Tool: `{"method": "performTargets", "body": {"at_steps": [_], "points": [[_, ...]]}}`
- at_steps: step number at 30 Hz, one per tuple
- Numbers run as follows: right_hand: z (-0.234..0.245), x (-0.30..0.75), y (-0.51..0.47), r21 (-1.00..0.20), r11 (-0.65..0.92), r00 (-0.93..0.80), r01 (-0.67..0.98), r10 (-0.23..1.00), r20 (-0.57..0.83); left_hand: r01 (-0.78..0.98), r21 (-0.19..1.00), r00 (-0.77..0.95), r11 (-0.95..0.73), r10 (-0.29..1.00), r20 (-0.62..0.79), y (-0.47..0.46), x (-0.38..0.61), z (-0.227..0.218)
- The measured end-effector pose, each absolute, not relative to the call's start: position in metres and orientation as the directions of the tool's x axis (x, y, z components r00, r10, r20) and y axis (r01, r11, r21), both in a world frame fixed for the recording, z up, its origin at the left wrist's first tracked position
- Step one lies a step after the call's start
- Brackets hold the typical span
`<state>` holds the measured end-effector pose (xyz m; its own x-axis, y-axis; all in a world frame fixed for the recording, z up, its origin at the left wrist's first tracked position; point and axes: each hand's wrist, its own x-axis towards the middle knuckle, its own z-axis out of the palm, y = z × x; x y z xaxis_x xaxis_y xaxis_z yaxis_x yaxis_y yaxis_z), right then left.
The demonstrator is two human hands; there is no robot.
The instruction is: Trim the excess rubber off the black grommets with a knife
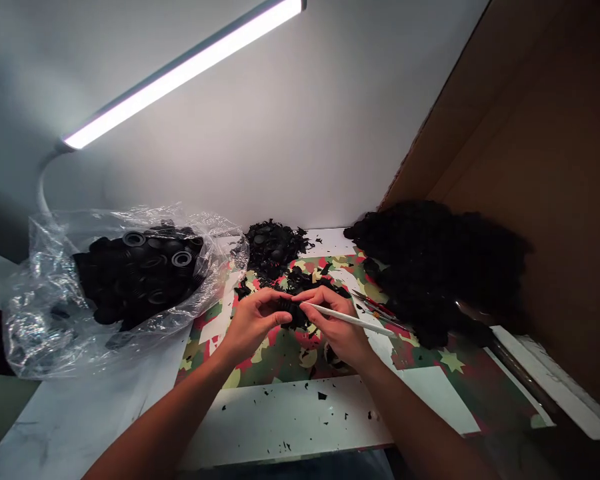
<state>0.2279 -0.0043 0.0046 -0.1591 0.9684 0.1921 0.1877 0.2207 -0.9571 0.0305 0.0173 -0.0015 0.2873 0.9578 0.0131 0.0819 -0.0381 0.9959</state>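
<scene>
My left hand (253, 321) pinches a small black rubber part (291, 313) above the camouflage-patterned mat (280, 353). My right hand (337, 327) meets it from the right, fingers closed on a thin white-handled tool (353, 320) whose tip touches the part. Both hands hover close together over the middle of the mat. Much of the black part is hidden by my fingers.
A clear plastic bag (45, 313) of black round parts (140, 273) lies at the left. Black trimmings (275, 247) are piled behind my hands, a large dark heap (430, 267) at the right. Red-handled scissors (375, 308) lie beside it. A lamp bar (185, 67) glows overhead; cardboard wall (530, 133) right.
</scene>
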Motion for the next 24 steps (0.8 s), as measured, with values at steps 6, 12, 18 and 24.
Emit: {"method": "performTargets", "body": {"at_steps": [6,12,18,24], "points": [[0.002,0.229,-0.003,-0.967,0.206,-0.140,0.153,0.973,0.185,-0.022,0.997,0.152,0.077,0.986,-0.072,0.016,0.032,-0.005],[0.007,0.230,-0.001,-0.921,0.363,-0.141,0.143,0.928,0.344,0.032,0.994,0.098,0.108,0.989,-0.110,0.016,0.032,-0.002],[0.010,0.217,-0.001,-0.740,0.474,-0.211,0.477,0.879,0.428,0.038,0.996,0.133,0.082,0.987,-0.087,0.013,0.037,0.003],[0.004,0.206,-0.009,-0.471,0.573,-0.292,0.671,0.788,0.542,0.195,0.980,0.154,-0.036,0.988,0.005,0.010,0.038,-0.002]]}}
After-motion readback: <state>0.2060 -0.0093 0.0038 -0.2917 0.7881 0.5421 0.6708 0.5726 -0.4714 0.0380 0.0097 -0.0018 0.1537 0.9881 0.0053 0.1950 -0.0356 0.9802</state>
